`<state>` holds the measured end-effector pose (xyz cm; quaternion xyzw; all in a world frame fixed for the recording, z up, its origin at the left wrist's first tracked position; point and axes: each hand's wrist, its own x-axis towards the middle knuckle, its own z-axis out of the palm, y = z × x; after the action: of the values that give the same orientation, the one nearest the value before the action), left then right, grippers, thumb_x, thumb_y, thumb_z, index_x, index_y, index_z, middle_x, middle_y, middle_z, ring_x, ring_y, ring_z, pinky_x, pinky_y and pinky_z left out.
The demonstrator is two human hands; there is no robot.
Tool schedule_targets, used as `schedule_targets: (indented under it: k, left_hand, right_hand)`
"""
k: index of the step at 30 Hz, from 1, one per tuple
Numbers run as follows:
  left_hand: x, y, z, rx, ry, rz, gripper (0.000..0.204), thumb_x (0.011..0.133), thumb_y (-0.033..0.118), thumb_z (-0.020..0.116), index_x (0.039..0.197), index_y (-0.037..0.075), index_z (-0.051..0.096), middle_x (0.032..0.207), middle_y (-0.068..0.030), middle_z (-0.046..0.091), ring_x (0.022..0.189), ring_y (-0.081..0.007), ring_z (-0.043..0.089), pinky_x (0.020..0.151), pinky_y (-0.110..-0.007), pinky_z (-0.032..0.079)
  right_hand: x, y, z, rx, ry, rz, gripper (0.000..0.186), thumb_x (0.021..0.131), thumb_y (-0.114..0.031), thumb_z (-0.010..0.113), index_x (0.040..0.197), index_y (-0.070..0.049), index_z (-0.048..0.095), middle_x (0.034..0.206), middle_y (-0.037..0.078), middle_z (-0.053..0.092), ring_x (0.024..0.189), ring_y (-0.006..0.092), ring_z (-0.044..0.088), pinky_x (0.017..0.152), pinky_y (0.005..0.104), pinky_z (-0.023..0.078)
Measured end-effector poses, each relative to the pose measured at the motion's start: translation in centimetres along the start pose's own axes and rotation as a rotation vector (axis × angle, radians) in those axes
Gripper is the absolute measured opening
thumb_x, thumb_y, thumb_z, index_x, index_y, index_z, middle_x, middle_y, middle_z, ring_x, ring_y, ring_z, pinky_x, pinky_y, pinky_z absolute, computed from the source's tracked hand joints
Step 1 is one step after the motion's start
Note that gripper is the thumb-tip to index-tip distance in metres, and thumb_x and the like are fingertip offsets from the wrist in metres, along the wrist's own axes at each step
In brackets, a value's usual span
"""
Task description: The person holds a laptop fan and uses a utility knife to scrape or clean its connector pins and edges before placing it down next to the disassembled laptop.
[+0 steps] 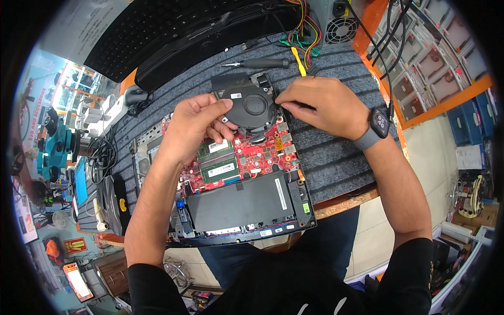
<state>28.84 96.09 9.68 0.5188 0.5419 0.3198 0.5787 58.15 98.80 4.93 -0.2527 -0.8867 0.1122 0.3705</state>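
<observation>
An open laptop base with a red circuit board [260, 157], two green memory modules [220, 170] and a black battery [236, 205] lies on a striped grey mat. My left hand [202, 118] grips the left side of a black round cooling fan [255, 105] at the top of the board, thumb on its face. My right hand [320, 105] is at the fan's right edge, with thumb and index fingertips close together; what they pinch is too small to make out. A screwdriver [262, 63] lies beyond the fan.
A black keyboard [147, 37] stands behind, beside a metal power unit [340, 29] with coloured wires and a yellow tool [298, 61]. A mouse [135, 95], coiled cables [102, 157] and a teal device [58, 142] are at left, drawer bins [425, 63] at right.
</observation>
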Motion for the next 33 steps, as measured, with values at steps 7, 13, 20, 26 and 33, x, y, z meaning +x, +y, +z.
schedule_targets:
  k: [7, 13, 20, 26, 33]
  left_hand:
    - [-0.1, -0.1, 0.7, 0.073, 0.031, 0.033, 0.022, 0.106, 0.021, 0.067, 0.093, 0.003, 0.065, 0.083, -0.0155, 0.077, 0.062, -0.0121, 0.074, 0.05, -0.018, 0.052]
    - [0.0, -0.1, 0.8, 0.075, 0.022, 0.047, 0.024, 0.107, 0.022, 0.067, 0.092, 0.003, 0.064, 0.083, -0.0152, 0.077, 0.062, -0.0122, 0.074, 0.05, -0.018, 0.052]
    - [-0.2, 0.2, 0.8, 0.087, 0.014, 0.06, 0.024, 0.106, 0.021, 0.068, 0.092, 0.002, 0.064, 0.083, -0.0156, 0.076, 0.064, -0.0136, 0.075, 0.052, -0.019, 0.053]
    - [-0.6, 0.1, 0.6, 0.083, 0.034, 0.102, 0.022, 0.105, 0.019, 0.069, 0.092, 0.001, 0.064, 0.083, -0.0166, 0.076, 0.066, -0.0154, 0.075, 0.055, -0.021, 0.055]
    - [-0.3, -0.2, 0.4, 0.043, 0.061, 0.08, 0.024, 0.104, 0.022, 0.069, 0.089, 0.005, 0.062, 0.081, -0.0156, 0.076, 0.059, -0.0132, 0.072, 0.051, -0.02, 0.053]
  right_hand:
    - [0.0, 0.0, 0.3, 0.122, -0.028, 0.051, 0.014, 0.095, -0.013, 0.074, 0.108, -0.008, 0.074, 0.101, 0.008, 0.072, 0.089, 0.0307, 0.072, 0.077, 0.0405, 0.059]
    - [-0.1, 0.0, 0.4, 0.106, -0.052, 0.047, 0.014, 0.094, -0.011, 0.074, 0.108, -0.009, 0.074, 0.102, 0.007, 0.071, 0.09, 0.0304, 0.072, 0.077, 0.0403, 0.059]
    - [-0.1, 0.0, 0.7, 0.145, 0.033, 0.052, 0.012, 0.094, -0.013, 0.075, 0.103, -0.005, 0.074, 0.097, 0.009, 0.073, 0.084, 0.0287, 0.073, 0.074, 0.0379, 0.059]
    - [-0.2, -1.6, 0.5, 0.485, -0.025, 0.657, 0.017, 0.093, -0.016, 0.077, 0.094, 0.001, 0.074, 0.074, 0.011, 0.07, 0.07, 0.0204, 0.07, 0.065, 0.033, 0.055]
    - [0.0, -2.9, 0.7, 0.198, 0.01, 0.412, 0.012, 0.091, -0.011, 0.074, 0.102, -0.007, 0.072, 0.081, 0.01, 0.066, 0.076, 0.0306, 0.069, 0.066, 0.0416, 0.055]
